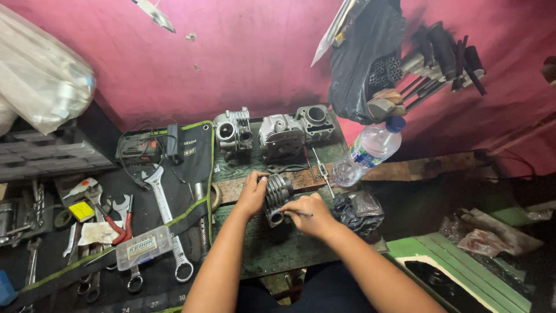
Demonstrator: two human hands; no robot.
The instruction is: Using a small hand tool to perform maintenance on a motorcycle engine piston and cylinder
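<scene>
A finned grey engine cylinder (278, 194) lies on its side on the worn green bench (272, 249). My left hand (252, 194) grips its left side and holds it steady. My right hand (310, 214) is closed on a thin metal tool (291, 212) whose tip points at the cylinder's lower opening. Both forearms reach in from the bottom of the view.
Three grey engine heads (231, 132) (281, 136) (315, 120) stand at the bench's back. A plastic water bottle (368, 152) leans at the right, a black bag (358, 211) beside my right hand. Wrenches (168, 223), pliers and a small clear box (142, 248) lie on a black mat at left.
</scene>
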